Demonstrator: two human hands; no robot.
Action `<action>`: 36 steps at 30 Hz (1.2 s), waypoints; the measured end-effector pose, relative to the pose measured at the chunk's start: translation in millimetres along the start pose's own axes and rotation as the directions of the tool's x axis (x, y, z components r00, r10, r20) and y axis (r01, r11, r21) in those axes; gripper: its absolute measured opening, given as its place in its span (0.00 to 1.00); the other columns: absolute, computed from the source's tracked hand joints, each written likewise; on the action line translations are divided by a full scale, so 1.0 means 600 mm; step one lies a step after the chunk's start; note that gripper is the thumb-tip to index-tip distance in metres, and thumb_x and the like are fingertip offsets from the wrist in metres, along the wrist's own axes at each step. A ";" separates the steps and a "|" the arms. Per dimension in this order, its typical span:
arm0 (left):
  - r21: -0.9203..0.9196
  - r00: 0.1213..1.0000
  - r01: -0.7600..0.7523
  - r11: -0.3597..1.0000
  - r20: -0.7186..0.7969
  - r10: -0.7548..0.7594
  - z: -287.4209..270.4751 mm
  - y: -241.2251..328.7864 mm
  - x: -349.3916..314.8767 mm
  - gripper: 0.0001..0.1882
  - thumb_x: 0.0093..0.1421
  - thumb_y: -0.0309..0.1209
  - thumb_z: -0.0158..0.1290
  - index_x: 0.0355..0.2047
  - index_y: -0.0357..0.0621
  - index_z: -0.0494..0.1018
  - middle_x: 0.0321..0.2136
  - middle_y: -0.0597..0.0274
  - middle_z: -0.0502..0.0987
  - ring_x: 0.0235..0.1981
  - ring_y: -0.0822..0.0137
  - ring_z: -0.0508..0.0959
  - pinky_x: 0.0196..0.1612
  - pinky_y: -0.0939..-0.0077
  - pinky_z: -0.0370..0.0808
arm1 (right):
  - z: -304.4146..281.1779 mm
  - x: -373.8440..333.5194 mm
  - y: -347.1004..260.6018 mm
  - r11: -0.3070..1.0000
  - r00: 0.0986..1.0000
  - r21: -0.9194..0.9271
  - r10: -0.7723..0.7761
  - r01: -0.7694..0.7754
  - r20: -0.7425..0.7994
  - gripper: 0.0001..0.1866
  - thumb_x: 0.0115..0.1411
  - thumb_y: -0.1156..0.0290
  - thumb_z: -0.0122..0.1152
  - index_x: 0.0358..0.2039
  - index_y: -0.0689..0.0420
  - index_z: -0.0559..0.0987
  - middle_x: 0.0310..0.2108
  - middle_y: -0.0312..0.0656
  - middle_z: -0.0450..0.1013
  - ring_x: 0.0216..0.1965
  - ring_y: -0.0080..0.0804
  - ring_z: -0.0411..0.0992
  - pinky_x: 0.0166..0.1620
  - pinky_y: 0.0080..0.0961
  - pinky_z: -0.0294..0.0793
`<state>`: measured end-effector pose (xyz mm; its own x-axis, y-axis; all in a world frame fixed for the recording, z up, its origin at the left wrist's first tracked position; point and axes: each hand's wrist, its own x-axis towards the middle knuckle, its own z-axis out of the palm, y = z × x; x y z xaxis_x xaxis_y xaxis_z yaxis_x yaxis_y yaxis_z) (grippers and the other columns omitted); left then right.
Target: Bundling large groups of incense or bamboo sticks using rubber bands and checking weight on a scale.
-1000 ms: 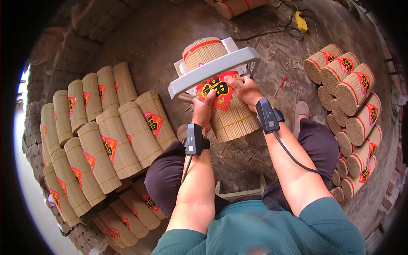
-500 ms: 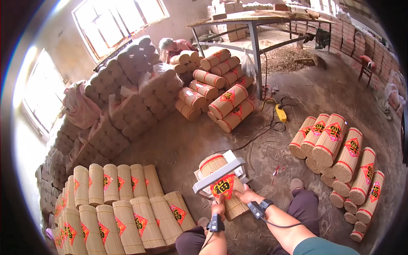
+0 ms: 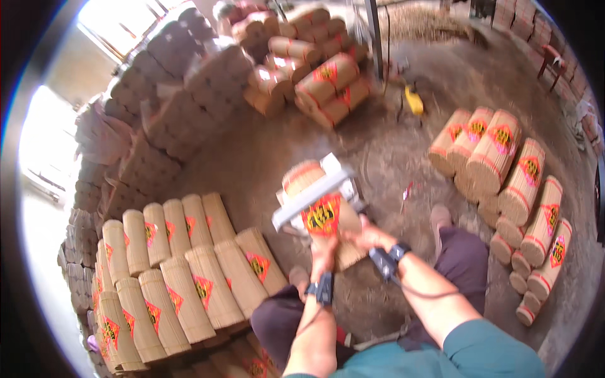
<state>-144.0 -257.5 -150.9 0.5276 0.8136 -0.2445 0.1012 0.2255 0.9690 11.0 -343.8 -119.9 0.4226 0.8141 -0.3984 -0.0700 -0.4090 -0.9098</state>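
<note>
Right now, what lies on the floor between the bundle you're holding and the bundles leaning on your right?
In the head view, mostly bare dirt floor separates the held bundle from the right-hand bundles; only a small red scrap lies there.

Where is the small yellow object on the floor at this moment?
In the head view the yellow object lies on the dirt floor in the upper middle, just right of the heap of labelled stick bundles and beyond the bundle that both hands grip.
</note>
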 end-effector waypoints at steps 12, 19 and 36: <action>-0.365 0.978 0.208 0.907 0.107 -0.181 0.015 0.033 0.015 0.33 0.55 0.45 0.60 0.54 0.40 0.63 0.48 0.62 0.73 0.47 0.67 0.74 0.51 0.70 0.69 | -0.014 0.053 0.034 0.921 0.992 0.390 -0.044 -0.005 0.118 0.51 0.41 0.44 0.73 0.57 0.65 0.63 0.49 0.45 0.71 0.51 0.31 0.68 0.53 0.28 0.68; -0.379 0.977 0.209 0.902 0.115 -0.178 0.030 0.044 0.014 0.34 0.54 0.47 0.60 0.54 0.40 0.64 0.47 0.61 0.73 0.46 0.67 0.74 0.51 0.70 0.70 | -0.029 0.030 -0.003 0.912 0.994 0.410 -0.038 -0.009 0.106 0.48 0.40 0.45 0.75 0.54 0.64 0.67 0.47 0.43 0.73 0.49 0.29 0.69 0.52 0.27 0.69; -0.460 0.941 0.337 0.821 0.131 -0.313 -0.016 0.027 -0.025 0.28 0.60 0.42 0.54 0.57 0.44 0.62 0.50 0.62 0.73 0.48 0.66 0.74 0.52 0.67 0.70 | -0.013 -0.023 -0.052 0.983 0.974 0.179 -0.068 0.029 0.215 0.37 0.52 0.50 0.67 0.54 0.62 0.66 0.48 0.42 0.72 0.48 0.26 0.68 0.52 0.28 0.69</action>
<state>-158.5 -261.2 -132.1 0.5753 0.6244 -0.5284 -0.1268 0.7062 0.6965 14.5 -345.8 -85.1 0.2225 0.9094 -0.3513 -0.2187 -0.3046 -0.9270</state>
